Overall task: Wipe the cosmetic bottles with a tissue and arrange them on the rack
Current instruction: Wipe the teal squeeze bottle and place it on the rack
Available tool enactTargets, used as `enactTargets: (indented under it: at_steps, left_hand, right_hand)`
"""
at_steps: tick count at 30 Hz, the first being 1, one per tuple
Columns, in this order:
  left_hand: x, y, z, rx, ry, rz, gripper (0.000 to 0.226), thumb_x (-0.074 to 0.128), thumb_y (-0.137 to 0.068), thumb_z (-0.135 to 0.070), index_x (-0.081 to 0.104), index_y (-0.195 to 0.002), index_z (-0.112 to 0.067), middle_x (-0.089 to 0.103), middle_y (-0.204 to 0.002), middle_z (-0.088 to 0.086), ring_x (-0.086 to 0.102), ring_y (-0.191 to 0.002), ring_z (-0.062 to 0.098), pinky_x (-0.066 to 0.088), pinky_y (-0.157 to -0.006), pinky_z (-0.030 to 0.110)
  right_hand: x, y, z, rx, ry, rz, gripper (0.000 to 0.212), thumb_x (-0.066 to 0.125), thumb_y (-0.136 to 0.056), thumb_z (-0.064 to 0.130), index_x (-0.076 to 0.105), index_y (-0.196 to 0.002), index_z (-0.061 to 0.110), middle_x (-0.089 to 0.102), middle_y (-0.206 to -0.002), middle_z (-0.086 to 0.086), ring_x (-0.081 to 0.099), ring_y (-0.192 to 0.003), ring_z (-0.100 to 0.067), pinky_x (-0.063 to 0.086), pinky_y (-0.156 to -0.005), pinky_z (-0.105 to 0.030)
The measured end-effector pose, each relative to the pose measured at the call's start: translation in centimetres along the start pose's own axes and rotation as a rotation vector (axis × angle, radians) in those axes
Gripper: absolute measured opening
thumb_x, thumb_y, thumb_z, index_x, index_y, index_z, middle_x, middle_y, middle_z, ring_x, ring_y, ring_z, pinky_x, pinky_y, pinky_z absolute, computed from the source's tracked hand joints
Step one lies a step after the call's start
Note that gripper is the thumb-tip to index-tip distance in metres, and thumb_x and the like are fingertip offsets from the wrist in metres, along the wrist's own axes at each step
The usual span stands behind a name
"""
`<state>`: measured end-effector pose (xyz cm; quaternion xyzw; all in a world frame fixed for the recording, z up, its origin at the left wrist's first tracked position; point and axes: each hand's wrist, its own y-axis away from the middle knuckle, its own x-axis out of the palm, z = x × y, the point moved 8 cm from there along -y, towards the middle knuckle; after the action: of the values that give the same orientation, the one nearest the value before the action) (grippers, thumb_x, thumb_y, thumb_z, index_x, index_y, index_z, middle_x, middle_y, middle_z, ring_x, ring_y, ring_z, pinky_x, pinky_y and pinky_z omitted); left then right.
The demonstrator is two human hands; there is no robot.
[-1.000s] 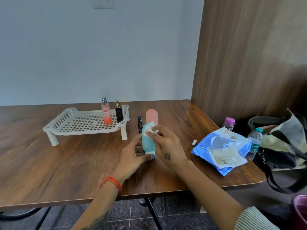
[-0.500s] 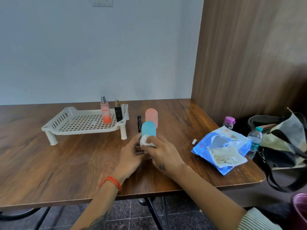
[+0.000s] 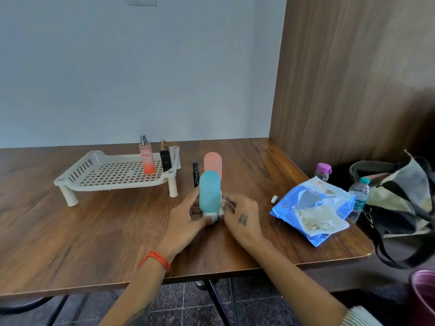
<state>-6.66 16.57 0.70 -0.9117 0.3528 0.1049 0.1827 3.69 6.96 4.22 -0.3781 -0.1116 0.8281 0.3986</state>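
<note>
A teal squeeze bottle (image 3: 209, 191) stands cap-down on the wooden table (image 3: 94, 231). My left hand (image 3: 188, 220) grips its white cap end. My right hand (image 3: 240, 217) pinches a white tissue (image 3: 223, 204) against the bottle's lower right side. Behind it stand a pink squeeze bottle (image 3: 213, 163) and a thin black tube (image 3: 195, 174). The cream rack (image 3: 110, 175) at the back left carries an orange spray bottle (image 3: 147, 156) and a small black perfume bottle (image 3: 165, 157) at its right end.
A torn blue tissue pack (image 3: 313, 208) lies to the right, with a small white cap (image 3: 274, 199) near it. Two water bottles (image 3: 359, 196) and a bag (image 3: 400, 196) sit past the table's right edge. A wood panel wall closes the right side.
The teal bottle has gone from tilted in my hands to upright on its cap. My right hand with the tissue has slid from the top down to the bottle's base.
</note>
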Motion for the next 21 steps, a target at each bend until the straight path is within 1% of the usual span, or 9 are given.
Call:
enactTargets:
  at_steps: [2, 4, 6, 8, 12, 14, 17, 19, 21]
  left_hand:
    - [0.0, 0.1, -0.3, 0.003, 0.006, -0.002, 0.077, 0.079, -0.071, -0.009, 0.043, -0.131, -0.040, 0.065, -0.104, -0.012, 0.064, -0.089, -0.006, 0.048, -0.074, 0.008]
    - [-0.1, 0.2, -0.8, 0.009, -0.006, -0.016, 0.072, 0.078, -0.071, -0.009, 0.041, -0.117, -0.051, 0.061, -0.101, -0.022, 0.061, -0.086, -0.013, 0.046, -0.070, 0.004]
    - [-0.2, 0.3, -0.9, 0.009, -0.005, -0.028, 0.068, 0.078, -0.071, -0.011, 0.042, -0.111, -0.053, 0.060, -0.101, -0.024, 0.061, -0.087, -0.009, 0.047, -0.071, 0.006]
    - [-0.2, 0.3, -0.9, -0.007, 0.010, -0.032, 0.066, 0.078, -0.071, -0.013, 0.044, -0.119, -0.044, 0.059, -0.102, -0.021, 0.061, -0.091, 0.000, 0.049, -0.073, 0.012]
    - [-0.2, 0.3, -0.5, -0.022, 0.025, -0.041, 0.077, 0.077, -0.072, -0.009, 0.037, -0.129, -0.043, 0.060, -0.103, -0.018, 0.063, -0.092, 0.005, 0.052, -0.078, 0.020]
    - [-0.3, 0.3, -0.3, -0.023, 0.027, -0.048, 0.083, 0.078, -0.071, -0.009, 0.032, -0.128, -0.048, 0.061, -0.103, -0.017, 0.064, -0.089, 0.001, 0.052, -0.078, 0.019]
    - [-0.5, 0.2, -0.2, -0.022, 0.039, -0.061, 0.080, 0.079, -0.069, -0.009, 0.037, -0.119, -0.054, 0.064, -0.105, -0.011, 0.065, -0.090, 0.005, 0.052, -0.078, 0.018]
    - [-0.3, 0.3, -0.4, -0.019, 0.043, -0.057, 0.074, 0.078, -0.070, -0.007, 0.041, -0.111, -0.056, 0.064, -0.104, -0.012, 0.064, -0.092, 0.005, 0.052, -0.079, 0.018]
    - [-0.3, 0.3, -0.4, -0.024, 0.016, -0.056, 0.069, 0.073, -0.076, -0.007, 0.040, -0.115, -0.052, 0.058, -0.110, -0.017, 0.059, -0.102, 0.006, 0.049, -0.090, 0.024]
  right_hand:
    - [0.4, 0.7, -0.7, 0.002, 0.018, -0.002, 0.012, 0.059, -0.083, 0.005, 0.071, -0.083, 0.007, 0.064, -0.073, -0.001, 0.055, -0.068, -0.012, 0.033, -0.057, -0.011]
    - [-0.4, 1.0, -0.5, -0.052, 0.020, -0.140, 0.013, 0.060, -0.081, 0.006, 0.071, -0.088, 0.006, 0.070, -0.083, -0.004, 0.062, -0.073, -0.016, 0.043, -0.066, -0.017]
    - [-0.7, 1.2, 0.6, -0.168, 0.045, -0.214, 0.019, 0.059, -0.077, 0.005, 0.071, -0.092, 0.007, 0.071, -0.090, -0.006, 0.063, -0.082, -0.017, 0.042, -0.079, -0.015]
    - [0.0, 1.3, 1.5, -0.283, 0.067, -0.168, 0.026, 0.059, -0.075, 0.003, 0.071, -0.098, 0.006, 0.069, -0.097, -0.008, 0.059, -0.091, -0.014, 0.037, -0.087, -0.010]
    - [1.0, 2.1, 1.8, -0.429, 0.109, -0.017, 0.027, 0.067, -0.066, -0.005, 0.075, -0.085, 0.013, 0.068, -0.092, -0.002, 0.062, -0.088, -0.015, 0.046, -0.082, -0.015]
    - [0.4, 1.9, 1.3, -0.372, 0.042, -0.035, 0.022, 0.065, -0.067, -0.002, 0.075, -0.079, 0.014, 0.069, -0.088, 0.000, 0.064, -0.083, -0.012, 0.048, -0.079, -0.013]
    - [-0.5, 1.5, 1.6, -0.304, 0.015, -0.114, 0.024, 0.052, -0.077, 0.012, 0.071, -0.090, 0.011, 0.070, -0.092, -0.004, 0.064, -0.083, -0.014, 0.043, -0.079, -0.009]
    - [0.0, 2.2, 2.8, -0.398, 0.108, -0.058, 0.033, 0.044, -0.080, 0.016, 0.068, -0.102, 0.010, 0.069, -0.096, -0.006, 0.064, -0.085, -0.017, 0.047, -0.078, -0.017]
    - [1.0, 3.1, 3.7, -0.516, 0.197, 0.041, 0.037, 0.040, -0.080, 0.016, 0.068, -0.104, 0.013, 0.069, -0.098, -0.003, 0.063, -0.087, -0.018, 0.051, -0.075, -0.024]
